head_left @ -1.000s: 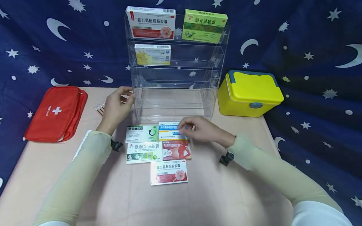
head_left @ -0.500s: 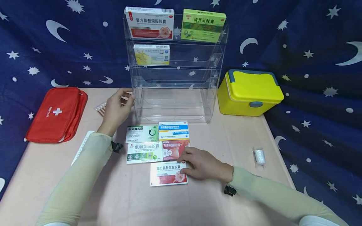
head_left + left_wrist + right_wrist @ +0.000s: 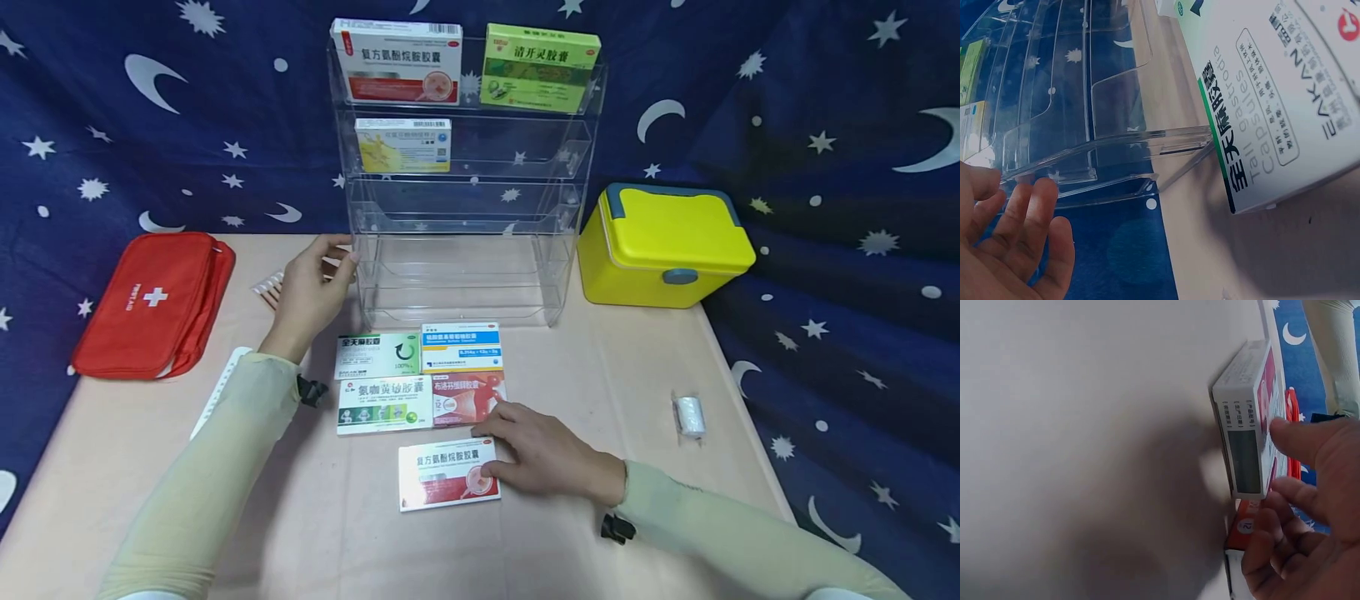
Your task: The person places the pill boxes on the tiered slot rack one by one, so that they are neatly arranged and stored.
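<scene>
A red and white medicine box (image 3: 448, 474) is lying flat on the table (image 3: 615, 367), nearest the front edge, and its right end is touched by the right hand (image 3: 542, 455), whose thumb and fingers are loosely curled against the box's edge and top. The left hand (image 3: 309, 290) is held with fingers straight and relaxed against the left side of a clear acrylic rack (image 3: 457, 208) standing at the back edge. Four more medicine boxes (image 3: 420, 377) are laid out between the rack and the touched box.
</scene>
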`<state>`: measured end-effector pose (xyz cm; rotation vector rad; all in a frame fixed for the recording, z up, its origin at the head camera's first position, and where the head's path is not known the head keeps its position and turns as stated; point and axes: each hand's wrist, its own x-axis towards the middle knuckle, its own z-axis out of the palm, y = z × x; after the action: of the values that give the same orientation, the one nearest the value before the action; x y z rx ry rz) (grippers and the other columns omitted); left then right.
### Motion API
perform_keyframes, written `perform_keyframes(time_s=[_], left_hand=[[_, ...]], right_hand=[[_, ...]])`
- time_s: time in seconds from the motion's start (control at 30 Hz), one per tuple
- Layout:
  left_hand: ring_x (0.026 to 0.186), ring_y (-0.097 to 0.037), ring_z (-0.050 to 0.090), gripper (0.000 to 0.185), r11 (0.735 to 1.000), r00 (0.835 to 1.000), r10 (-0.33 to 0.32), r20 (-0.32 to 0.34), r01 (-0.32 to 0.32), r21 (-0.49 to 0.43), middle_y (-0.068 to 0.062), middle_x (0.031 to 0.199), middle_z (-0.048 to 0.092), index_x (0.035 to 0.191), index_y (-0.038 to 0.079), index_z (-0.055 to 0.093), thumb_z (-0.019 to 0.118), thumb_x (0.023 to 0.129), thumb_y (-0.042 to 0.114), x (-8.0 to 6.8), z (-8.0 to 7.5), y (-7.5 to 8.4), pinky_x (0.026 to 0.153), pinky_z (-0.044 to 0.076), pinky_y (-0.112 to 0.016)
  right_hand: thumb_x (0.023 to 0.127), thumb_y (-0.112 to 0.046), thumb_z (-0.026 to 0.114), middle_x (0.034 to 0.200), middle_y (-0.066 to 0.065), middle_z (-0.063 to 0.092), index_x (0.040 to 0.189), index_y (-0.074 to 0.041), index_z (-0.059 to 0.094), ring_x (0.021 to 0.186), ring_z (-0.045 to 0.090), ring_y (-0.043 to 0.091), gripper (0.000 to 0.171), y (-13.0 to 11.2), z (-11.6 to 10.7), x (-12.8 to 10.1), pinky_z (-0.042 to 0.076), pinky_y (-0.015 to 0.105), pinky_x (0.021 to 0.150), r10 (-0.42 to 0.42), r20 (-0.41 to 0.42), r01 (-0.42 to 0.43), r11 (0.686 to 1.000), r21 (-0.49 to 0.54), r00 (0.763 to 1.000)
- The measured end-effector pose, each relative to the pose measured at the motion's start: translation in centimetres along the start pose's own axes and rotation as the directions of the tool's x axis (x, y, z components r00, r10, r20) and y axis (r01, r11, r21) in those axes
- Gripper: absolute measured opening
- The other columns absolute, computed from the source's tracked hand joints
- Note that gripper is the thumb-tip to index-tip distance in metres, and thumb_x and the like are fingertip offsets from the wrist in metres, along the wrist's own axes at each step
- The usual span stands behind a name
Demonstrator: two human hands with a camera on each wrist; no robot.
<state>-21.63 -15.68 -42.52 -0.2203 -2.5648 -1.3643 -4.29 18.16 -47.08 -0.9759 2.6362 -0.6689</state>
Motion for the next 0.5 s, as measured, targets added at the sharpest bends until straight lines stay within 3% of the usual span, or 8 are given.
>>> perform_keyframes(time_s=[0.17,0.3,0.5], left_hand=[[0.090,-0.029,0.064,0.038,1.000,1.000,-0.006,0.002,0.006,0.000,-0.012,0.113,0.067,0.136,0.011,0.060,0.058,0.105,0.032,0.0,0.1,0.0,0.077,0.051,-0.041],[0.091,-0.027,0.064,0.039,1.000,1.000,-0.016,0.004,0.016,0.006,-0.011,0.114,0.067,0.137,0.012,0.060,0.056,0.105,0.034,-0.1,0.0,-0.1,0.077,0.051,-0.042],[0.089,-0.027,0.064,0.038,1.000,1.000,-0.009,0.008,0.009,0.006,-0.012,0.113,0.067,0.137,0.011,0.059,0.057,0.106,0.032,-0.1,0.1,0.0,0.075,0.051,-0.041]], right_hand=[[0.085,-0.046,0.082,0.117,-0.008,0.061,0.132,-0.015,0.068,0.091,0.049,0.004,0.058,0.2,0.4,-0.7,0.044,0.023,0.068,0.032,-0.087,-0.033,0.999,-0.014,0.996],[0.085,-0.046,0.082,0.109,-0.009,0.061,0.128,-0.016,0.070,0.083,0.046,0.003,0.054,0.3,0.8,-1.1,0.041,0.021,0.062,0.048,-0.106,-0.049,0.999,-0.001,0.993],[0.085,-0.045,0.083,0.116,-0.012,0.057,0.125,-0.021,0.067,0.090,0.047,0.003,0.049,0.3,1.2,-1.5,0.044,0.021,0.065,0.080,-0.119,-0.076,0.996,0.034,0.990]])
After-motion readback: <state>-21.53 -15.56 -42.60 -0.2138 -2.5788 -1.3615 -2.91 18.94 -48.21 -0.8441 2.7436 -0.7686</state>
